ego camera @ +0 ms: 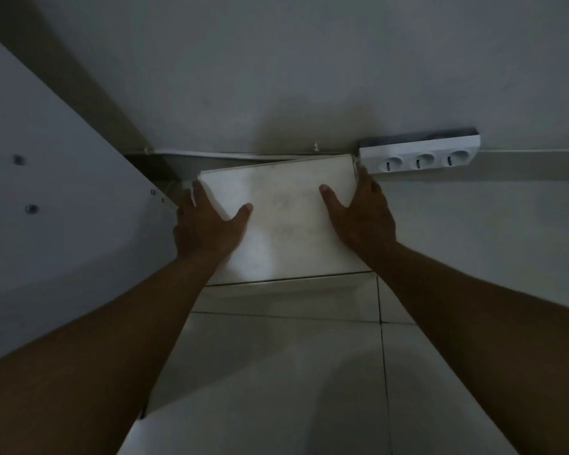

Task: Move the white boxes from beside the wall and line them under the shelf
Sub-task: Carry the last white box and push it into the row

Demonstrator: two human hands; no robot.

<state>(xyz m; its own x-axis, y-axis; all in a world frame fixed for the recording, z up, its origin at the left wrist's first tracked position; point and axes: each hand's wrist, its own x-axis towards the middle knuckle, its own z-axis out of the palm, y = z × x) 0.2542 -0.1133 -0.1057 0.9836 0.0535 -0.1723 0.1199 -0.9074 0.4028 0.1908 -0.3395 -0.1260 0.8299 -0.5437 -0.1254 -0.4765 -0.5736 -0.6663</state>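
Note:
A white box (284, 218) stands on the tiled floor against the wall (276, 77), slightly turned so its left end sits nearer to me. My left hand (204, 224) grips the box's left edge, thumb across the top face. My right hand (362, 215) clasps the right edge, thumb on top and fingers down the side. A white shelf panel (46, 208) with metal screws runs along the left, its near corner close to my left hand. The box's lower part is hidden behind my hands and wrists.
A white power strip (419, 156) with three sockets is fixed low on the wall, touching the box's right top corner. A thin white cable (230, 155) runs along the wall base behind the box. Pale floor tiles (276, 372) stretch toward me.

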